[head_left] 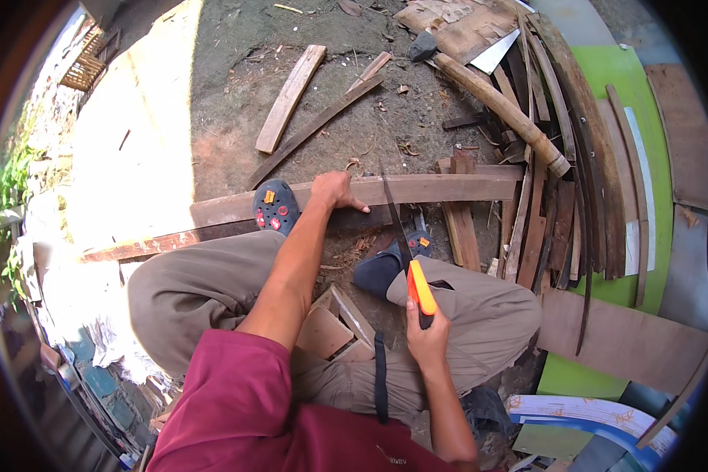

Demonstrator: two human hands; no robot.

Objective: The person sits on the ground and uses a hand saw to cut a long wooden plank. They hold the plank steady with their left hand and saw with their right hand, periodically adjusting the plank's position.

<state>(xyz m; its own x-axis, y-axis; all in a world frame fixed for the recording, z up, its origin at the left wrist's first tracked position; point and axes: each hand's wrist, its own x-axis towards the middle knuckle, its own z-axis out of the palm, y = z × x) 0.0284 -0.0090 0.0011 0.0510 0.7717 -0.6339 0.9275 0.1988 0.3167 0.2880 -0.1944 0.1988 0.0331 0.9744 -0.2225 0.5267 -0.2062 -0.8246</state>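
A long wooden plank [440, 187] lies crosswise before me, with my left foot in a dark clog [275, 206] on it. My left hand [335, 191] grips this plank, its fingers over the far edge and the thumb on the near side. In my right hand [429, 337] is the orange, yellow and black handle of a handsaw [422, 293]. Its narrow dark blade [397, 224] points away from me and crosses the plank to the right of my left hand. I cannot tell whether the teeth have cut into the wood.
Loose boards [291, 98] lie on the dirt beyond the plank. A pile of wood strips [558, 220] stands at the right, with a hammer with a thick wooden handle [499, 110] on it. Between my legs sits a small wooden frame [334, 322]. Green sheets [653, 228] lie far right.
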